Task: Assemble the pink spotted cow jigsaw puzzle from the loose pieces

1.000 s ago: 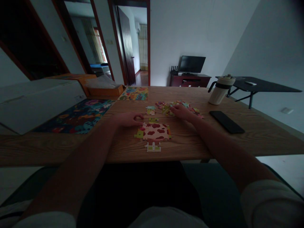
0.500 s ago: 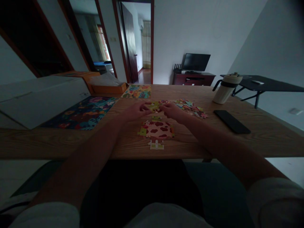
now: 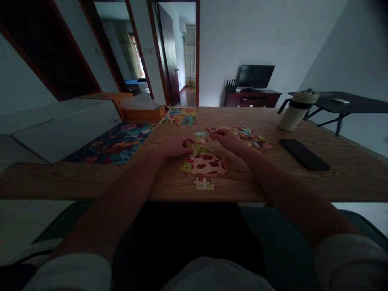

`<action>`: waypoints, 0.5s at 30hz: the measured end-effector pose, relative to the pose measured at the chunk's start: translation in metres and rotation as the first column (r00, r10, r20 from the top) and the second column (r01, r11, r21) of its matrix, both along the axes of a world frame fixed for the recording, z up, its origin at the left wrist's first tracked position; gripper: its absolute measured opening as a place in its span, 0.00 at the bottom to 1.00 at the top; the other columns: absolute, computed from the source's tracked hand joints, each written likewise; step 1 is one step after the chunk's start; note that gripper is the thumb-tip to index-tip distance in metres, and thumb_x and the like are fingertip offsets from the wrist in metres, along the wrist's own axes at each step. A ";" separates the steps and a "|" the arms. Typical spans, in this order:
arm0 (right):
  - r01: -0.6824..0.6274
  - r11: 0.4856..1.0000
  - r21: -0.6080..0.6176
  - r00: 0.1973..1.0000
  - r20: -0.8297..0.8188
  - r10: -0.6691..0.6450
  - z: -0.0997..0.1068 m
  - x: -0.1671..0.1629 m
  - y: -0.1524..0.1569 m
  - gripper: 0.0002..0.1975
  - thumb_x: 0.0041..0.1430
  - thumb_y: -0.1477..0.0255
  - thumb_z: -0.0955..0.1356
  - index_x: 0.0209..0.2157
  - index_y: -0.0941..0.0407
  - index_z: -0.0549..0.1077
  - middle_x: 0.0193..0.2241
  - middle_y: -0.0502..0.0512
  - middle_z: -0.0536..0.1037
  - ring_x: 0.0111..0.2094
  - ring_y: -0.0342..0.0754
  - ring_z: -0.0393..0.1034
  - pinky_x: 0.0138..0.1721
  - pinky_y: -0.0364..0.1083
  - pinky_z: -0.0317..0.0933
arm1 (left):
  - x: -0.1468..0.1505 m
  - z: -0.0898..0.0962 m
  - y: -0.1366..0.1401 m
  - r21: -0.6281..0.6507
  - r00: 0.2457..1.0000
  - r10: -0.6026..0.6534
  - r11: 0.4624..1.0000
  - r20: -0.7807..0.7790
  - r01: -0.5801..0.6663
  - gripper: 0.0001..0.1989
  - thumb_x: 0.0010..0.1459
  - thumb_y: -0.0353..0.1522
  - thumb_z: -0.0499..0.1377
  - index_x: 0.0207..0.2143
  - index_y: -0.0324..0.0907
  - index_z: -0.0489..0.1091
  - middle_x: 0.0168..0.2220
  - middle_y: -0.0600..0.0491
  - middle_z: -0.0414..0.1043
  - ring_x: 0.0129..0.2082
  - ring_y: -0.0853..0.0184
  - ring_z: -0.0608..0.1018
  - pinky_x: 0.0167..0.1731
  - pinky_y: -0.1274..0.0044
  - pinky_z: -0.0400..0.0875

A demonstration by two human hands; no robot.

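Low over the wooden table, my left hand [image 3: 178, 146] has its thumb and forefinger curved and apart, beside a green puzzle piece [image 3: 201, 149]. The thumb tip is at that piece's left edge. Just beyond lies a pale piece with a bluish-green top [image 3: 200, 138]. My right hand [image 3: 226, 137] has bent fingers drawn together near some reddish pieces [image 3: 210, 129]; whatever is at its fingertips is too small and dark to name. Closer to me is a joined pink section with dark red spots [image 3: 207, 165], and below it a white fence piece [image 3: 205, 184].
Loose puzzle pieces [image 3: 251, 137] are heaped right of my right hand. A black phone-like slab [image 3: 304, 154] and a cream flask [image 3: 295, 111] stand farther right. To the left are a dark patterned sheet [image 3: 112, 143], a white box [image 3: 69, 125], an orange tray [image 3: 144, 113] and a colourful sheet [image 3: 180, 116].
My right hand has drawn away to the right from the pale piece between my hands. The left hand has come slightly nearer, beside the green piece. The view has turned a little left.
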State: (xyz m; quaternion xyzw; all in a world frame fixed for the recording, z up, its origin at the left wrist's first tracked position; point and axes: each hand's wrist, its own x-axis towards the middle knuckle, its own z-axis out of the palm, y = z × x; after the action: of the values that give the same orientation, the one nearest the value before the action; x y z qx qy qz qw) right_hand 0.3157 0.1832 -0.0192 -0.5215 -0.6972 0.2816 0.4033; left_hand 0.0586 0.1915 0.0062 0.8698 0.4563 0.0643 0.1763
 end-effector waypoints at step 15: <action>0.018 0.999 0.027 0.997 0.080 -0.020 0.007 -0.002 -0.006 0.11 0.59 0.65 0.67 0.31 0.56 0.78 0.29 0.53 0.77 0.31 0.47 0.67 0.36 0.47 0.60 | 0.011 -0.008 -0.001 0.234 0.986 -0.140 0.959 -0.093 0.158 0.22 0.65 0.43 0.52 0.56 0.47 0.73 0.59 0.49 0.69 0.53 0.61 0.74 0.55 0.73 0.65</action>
State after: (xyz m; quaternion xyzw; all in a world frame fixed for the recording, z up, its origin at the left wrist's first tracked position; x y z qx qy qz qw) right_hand 0.3139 0.1769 -0.0123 -0.5338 -0.7114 0.2475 0.3844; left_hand 0.0695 0.1907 -0.0015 0.9184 0.3848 0.0728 0.0568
